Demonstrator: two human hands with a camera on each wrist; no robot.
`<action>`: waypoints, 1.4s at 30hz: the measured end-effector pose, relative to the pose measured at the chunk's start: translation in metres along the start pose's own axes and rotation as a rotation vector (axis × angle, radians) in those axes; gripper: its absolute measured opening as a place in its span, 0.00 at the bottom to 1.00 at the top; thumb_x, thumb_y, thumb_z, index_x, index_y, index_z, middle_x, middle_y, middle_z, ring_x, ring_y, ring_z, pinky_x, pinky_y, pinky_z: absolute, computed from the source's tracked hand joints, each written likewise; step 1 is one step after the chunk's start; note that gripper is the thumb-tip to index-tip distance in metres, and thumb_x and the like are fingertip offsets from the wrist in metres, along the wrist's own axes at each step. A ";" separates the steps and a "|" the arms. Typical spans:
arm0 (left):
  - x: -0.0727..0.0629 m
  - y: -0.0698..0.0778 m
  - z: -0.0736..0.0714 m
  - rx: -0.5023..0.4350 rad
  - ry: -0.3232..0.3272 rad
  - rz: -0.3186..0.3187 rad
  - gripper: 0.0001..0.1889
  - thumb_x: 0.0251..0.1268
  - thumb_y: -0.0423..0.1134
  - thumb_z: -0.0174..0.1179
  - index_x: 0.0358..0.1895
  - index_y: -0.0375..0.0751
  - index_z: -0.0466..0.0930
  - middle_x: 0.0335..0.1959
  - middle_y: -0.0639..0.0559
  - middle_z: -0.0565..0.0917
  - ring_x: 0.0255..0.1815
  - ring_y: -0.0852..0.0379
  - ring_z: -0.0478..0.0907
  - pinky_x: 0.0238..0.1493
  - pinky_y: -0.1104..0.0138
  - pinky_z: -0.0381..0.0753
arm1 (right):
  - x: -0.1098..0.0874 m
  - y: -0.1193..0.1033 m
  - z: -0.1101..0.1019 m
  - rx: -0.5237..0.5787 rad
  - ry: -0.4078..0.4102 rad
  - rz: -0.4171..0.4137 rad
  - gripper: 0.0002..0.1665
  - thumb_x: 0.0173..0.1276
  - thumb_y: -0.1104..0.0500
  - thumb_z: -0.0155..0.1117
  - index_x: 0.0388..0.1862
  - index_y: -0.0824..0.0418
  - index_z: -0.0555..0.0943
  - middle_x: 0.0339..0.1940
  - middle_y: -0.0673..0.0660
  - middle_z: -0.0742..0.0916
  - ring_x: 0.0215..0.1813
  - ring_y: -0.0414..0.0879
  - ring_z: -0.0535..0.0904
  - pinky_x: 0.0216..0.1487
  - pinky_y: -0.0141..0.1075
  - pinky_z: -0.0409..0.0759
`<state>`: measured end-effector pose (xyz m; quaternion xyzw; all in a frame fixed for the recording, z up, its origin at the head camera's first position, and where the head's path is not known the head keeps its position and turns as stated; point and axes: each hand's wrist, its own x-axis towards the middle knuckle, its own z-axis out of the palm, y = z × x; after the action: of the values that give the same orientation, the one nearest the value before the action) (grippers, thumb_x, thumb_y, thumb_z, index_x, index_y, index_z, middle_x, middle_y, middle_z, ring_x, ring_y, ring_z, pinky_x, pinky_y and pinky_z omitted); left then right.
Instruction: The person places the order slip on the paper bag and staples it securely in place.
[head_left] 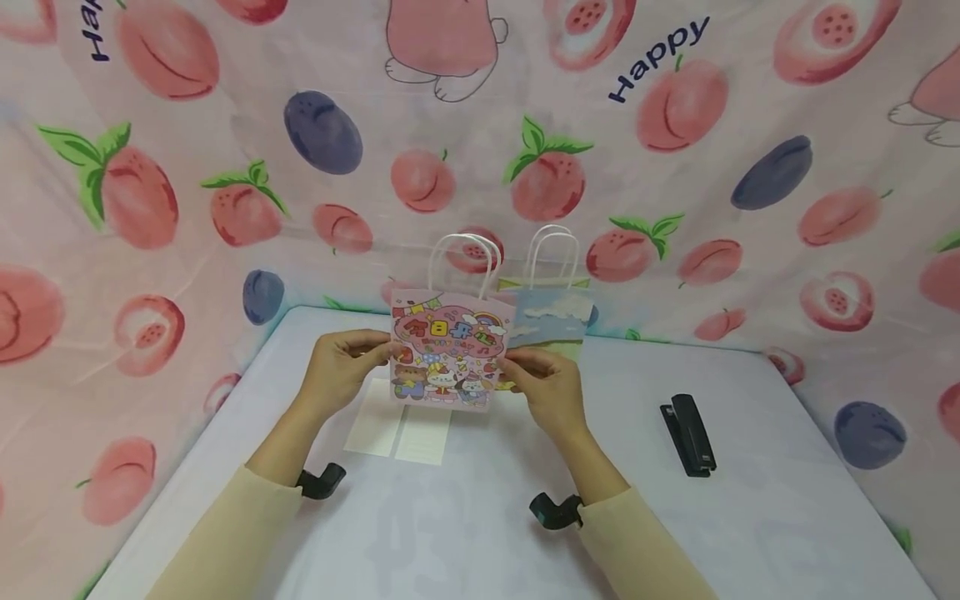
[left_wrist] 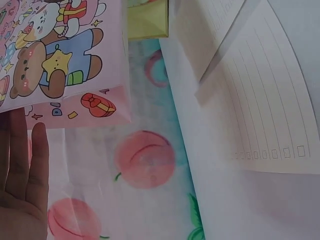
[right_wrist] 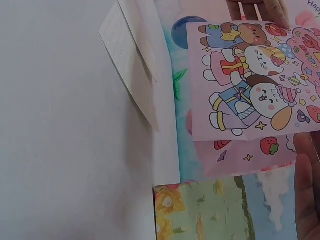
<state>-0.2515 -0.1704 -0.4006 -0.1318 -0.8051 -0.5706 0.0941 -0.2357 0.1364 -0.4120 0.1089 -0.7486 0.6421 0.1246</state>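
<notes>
A pink paper gift bag [head_left: 450, 350] with cartoon animals and white twisted handles is held up over the table. My left hand [head_left: 341, 371] pinches its left edge, thumb on the front. On the opposite edge, my right hand [head_left: 551, 392] grips with the thumb in front and the fingers behind. Behind the pink bag stands a second paper bag [head_left: 551, 321] with a painted sky and field, partly covered by it. Two lined paper cards [left_wrist: 270, 100] lie side by side on the table beneath the pink bag.
A black stapler [head_left: 688, 435] lies on the right of the white table [head_left: 450, 533]. At the back hangs a fruit-patterned cloth [head_left: 465, 125]. Black wrist cameras [head_left: 555, 510] are strapped to both wrists.
</notes>
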 end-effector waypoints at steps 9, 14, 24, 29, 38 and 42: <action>-0.003 0.002 0.011 -0.082 -0.057 0.059 0.11 0.69 0.38 0.69 0.47 0.33 0.90 0.43 0.54 0.93 0.43 0.68 0.88 0.47 0.72 0.87 | -0.013 0.000 -0.014 -0.023 0.016 0.001 0.10 0.68 0.58 0.76 0.43 0.62 0.91 0.41 0.62 0.92 0.35 0.49 0.92 0.34 0.35 0.88; -0.002 -0.001 0.023 -0.116 -0.085 0.083 0.10 0.69 0.37 0.69 0.46 0.34 0.90 0.42 0.53 0.93 0.41 0.67 0.88 0.46 0.71 0.88 | -0.019 0.000 -0.025 -0.047 0.021 0.024 0.12 0.68 0.56 0.75 0.44 0.64 0.90 0.40 0.63 0.93 0.35 0.44 0.91 0.35 0.35 0.88; 0.006 0.002 0.053 -0.185 -0.167 0.106 0.08 0.69 0.34 0.68 0.45 0.33 0.90 0.45 0.38 0.91 0.41 0.63 0.88 0.47 0.69 0.88 | -0.028 0.004 -0.054 -0.117 0.074 0.013 0.11 0.69 0.57 0.74 0.45 0.63 0.90 0.37 0.57 0.93 0.34 0.42 0.90 0.36 0.34 0.88; 0.007 0.002 0.065 -0.196 -0.174 0.101 0.08 0.68 0.34 0.69 0.45 0.34 0.90 0.44 0.40 0.91 0.41 0.64 0.88 0.47 0.68 0.88 | -0.032 0.006 -0.065 -0.129 0.085 0.016 0.11 0.69 0.58 0.74 0.45 0.63 0.90 0.36 0.51 0.93 0.34 0.41 0.90 0.36 0.33 0.88; 0.008 0.000 0.079 -0.225 -0.189 0.085 0.08 0.68 0.36 0.69 0.46 0.36 0.91 0.44 0.43 0.92 0.43 0.62 0.89 0.48 0.67 0.89 | -0.033 0.012 -0.078 -0.117 0.095 -0.013 0.09 0.68 0.64 0.74 0.45 0.66 0.90 0.33 0.45 0.93 0.33 0.40 0.90 0.34 0.33 0.87; 0.006 0.001 0.079 -0.244 -0.203 0.097 0.09 0.68 0.36 0.69 0.46 0.35 0.91 0.44 0.42 0.92 0.43 0.61 0.90 0.49 0.67 0.88 | -0.034 0.011 -0.081 -0.129 0.074 -0.014 0.09 0.68 0.65 0.73 0.46 0.68 0.89 0.34 0.44 0.93 0.33 0.40 0.90 0.35 0.33 0.87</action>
<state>-0.2573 -0.0946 -0.4237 -0.2378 -0.7281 -0.6425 0.0231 -0.2038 0.2179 -0.4219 0.0819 -0.7826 0.5951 0.1633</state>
